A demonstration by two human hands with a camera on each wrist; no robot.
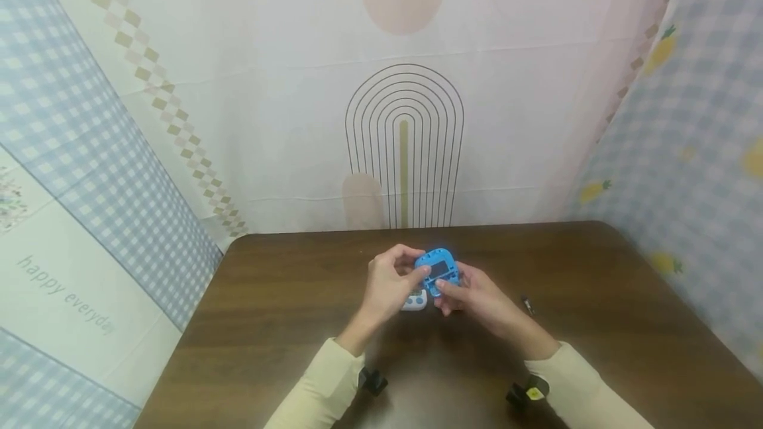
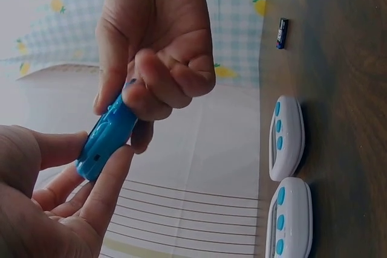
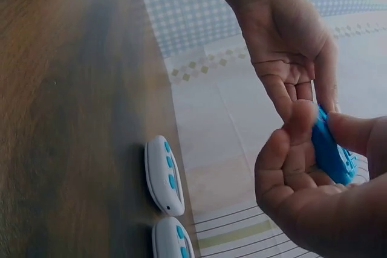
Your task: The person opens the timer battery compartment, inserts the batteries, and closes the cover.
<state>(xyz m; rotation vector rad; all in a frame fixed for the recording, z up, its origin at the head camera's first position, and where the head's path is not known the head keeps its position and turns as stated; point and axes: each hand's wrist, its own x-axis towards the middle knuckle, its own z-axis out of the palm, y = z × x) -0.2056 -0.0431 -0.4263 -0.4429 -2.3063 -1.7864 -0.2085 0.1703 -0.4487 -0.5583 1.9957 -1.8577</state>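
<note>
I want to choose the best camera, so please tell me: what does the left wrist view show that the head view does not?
Only the left wrist view shows two white timers lying side by side. Only the head view shows the blue case's window, both sleeves and the whole table. Both show the left hand and the right hand holding the blue case, and a small battery.

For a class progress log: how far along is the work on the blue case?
Done: nothing certain. In hand: both the left hand and right hand grip the blue case above the table. Left: two white timers and a small battery lie untouched.
</note>
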